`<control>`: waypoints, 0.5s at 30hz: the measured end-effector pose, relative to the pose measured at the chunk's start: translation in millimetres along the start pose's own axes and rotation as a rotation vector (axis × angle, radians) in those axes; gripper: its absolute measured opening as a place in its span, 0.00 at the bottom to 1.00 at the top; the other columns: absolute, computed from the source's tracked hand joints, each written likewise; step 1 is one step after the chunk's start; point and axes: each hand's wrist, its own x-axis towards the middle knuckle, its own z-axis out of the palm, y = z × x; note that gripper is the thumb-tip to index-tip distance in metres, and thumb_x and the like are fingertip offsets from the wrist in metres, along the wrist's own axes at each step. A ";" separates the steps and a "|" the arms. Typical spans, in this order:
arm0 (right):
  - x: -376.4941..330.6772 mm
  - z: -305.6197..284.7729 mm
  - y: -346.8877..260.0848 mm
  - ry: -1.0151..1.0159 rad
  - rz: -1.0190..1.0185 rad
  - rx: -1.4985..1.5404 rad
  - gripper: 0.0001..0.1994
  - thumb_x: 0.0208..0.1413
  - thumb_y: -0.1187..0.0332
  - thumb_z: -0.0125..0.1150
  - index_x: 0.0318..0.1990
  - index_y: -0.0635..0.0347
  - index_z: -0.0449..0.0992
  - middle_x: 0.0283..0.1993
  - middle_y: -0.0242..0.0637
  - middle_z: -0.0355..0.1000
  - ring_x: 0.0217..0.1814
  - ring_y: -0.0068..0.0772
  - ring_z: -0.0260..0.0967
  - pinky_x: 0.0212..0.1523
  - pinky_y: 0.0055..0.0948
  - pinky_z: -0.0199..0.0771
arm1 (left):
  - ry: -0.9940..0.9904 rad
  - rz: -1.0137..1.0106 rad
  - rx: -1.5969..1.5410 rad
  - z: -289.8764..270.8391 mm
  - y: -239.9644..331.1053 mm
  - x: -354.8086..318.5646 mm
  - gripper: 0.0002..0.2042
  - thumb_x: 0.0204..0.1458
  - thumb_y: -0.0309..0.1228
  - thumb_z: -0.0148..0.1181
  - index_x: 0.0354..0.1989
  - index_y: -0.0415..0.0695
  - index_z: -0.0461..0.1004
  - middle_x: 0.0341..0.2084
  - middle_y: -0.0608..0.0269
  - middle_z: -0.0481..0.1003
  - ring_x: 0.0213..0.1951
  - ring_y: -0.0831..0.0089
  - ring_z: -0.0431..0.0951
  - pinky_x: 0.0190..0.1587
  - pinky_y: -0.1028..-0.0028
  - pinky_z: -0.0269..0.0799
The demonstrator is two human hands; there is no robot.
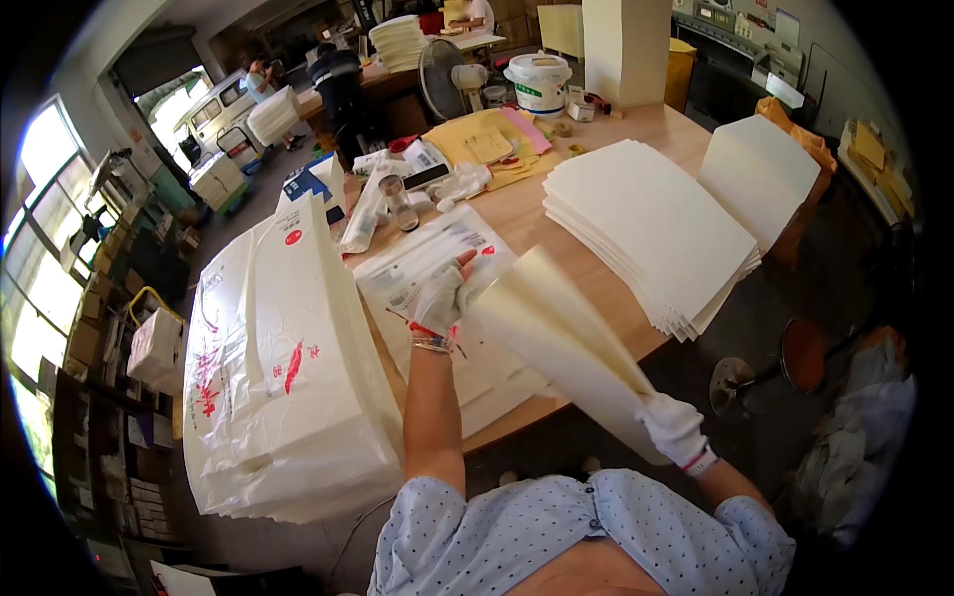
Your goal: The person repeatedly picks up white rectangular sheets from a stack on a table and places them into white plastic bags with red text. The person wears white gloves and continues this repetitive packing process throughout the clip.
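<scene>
A bundle of cream paper sheets [556, 348], curved and fanned a bit, is held up over the wooden table [517, 214]: pinched by the gloved left hand [440, 298] at 10 o'clock, gripped by the gloved right hand [674, 427] at 4 o'clock.

Two gloved hands, the left hand [438, 301] and the right hand [674, 428], share one folded cream sheet [556, 343]. On the tabletop [517, 214] lie two stacks of cream sheets: a large fanned stack [651, 228] and a smaller stack [760, 169] beyond it. One white bucket [538, 81], one desk fan [442, 77], one clear bottle [399, 204]. One big white plastic-wrapped bundle [288, 377] (red print on it). Two people stand far off.
</scene>
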 end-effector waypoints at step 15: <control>225.6 181.4 81.2 0.048 0.481 0.052 0.24 0.55 0.52 0.44 0.57 0.51 0.60 0.50 0.50 0.68 0.51 0.54 0.65 0.52 0.38 0.63 | -0.117 0.506 1.600 6.9 -171.1 -60.6 0.25 0.46 0.35 0.56 0.56 0.46 0.63 0.37 0.52 0.73 0.34 0.54 0.75 0.35 0.57 0.72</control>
